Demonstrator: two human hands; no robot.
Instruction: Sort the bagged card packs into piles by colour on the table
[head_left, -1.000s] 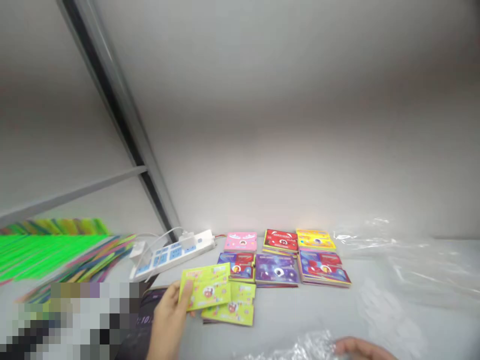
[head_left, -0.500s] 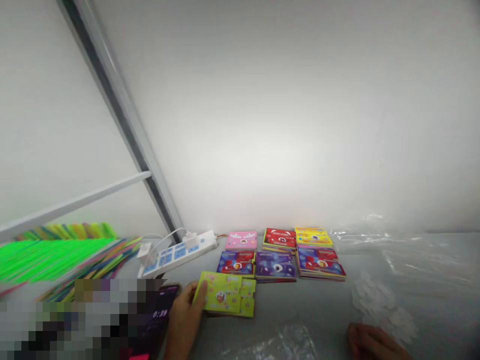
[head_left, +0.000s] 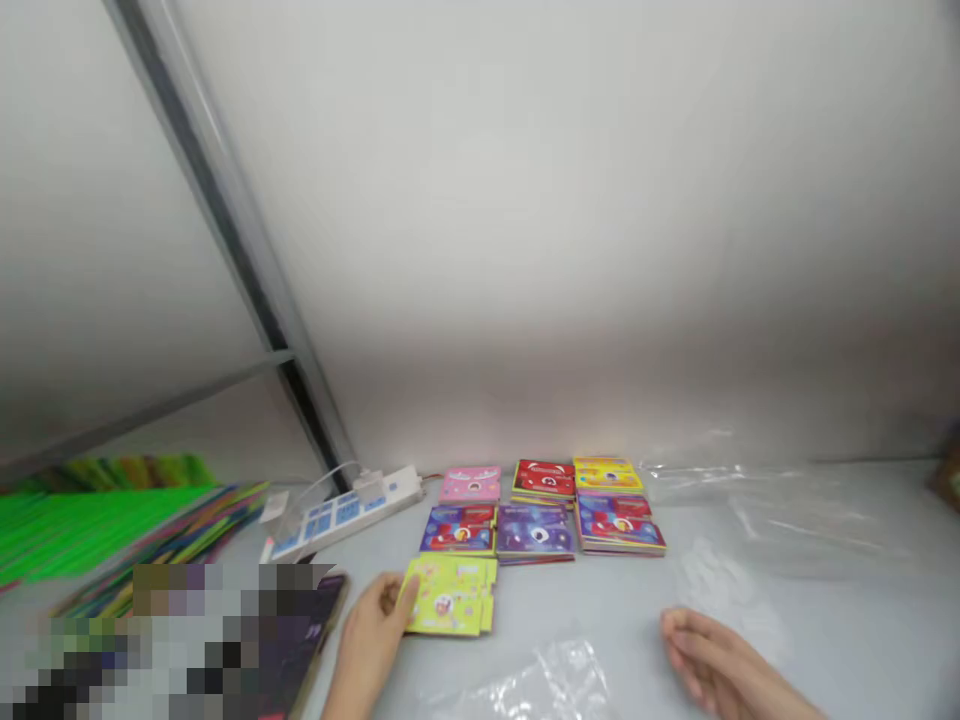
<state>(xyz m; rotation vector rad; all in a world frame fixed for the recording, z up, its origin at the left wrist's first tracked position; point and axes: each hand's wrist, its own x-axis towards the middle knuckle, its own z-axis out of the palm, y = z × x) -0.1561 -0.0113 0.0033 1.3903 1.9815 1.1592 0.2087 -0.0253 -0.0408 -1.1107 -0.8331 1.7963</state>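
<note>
My left hand (head_left: pixel 371 635) is closed on the left edge of a small stack of yellow-green printed cards (head_left: pixel 448 598), thumb on top. The stack lies low over the table, its lower cards sticking out a little at the right. My right hand (head_left: pixel 709 655) is at the lower right, its fingers curled together; whether anything is between them cannot be made out. Just behind it lies a patch of whitish translucent pieces (head_left: pixel 724 580). Beyond the yellow-green cards are a red-and-blue card stack (head_left: pixel 459 528) and a purple card stack (head_left: pixel 534 530).
Farther back lie pink (head_left: pixel 470 484), red (head_left: pixel 545 480) and yellow card stacks (head_left: pixel 609 474), with another red-and-blue stack (head_left: pixel 619 522) at their right. A white power strip (head_left: pixel 345 512), a phone (head_left: pixel 319 625), clear plastic bags (head_left: pixel 555 685) and bright green strips (head_left: pixel 97 525) surround them.
The yellow-green cards now overlap more closely, with less sticking out at the right. My right hand has come up and left, more of it showing. The view has shifted slightly.
</note>
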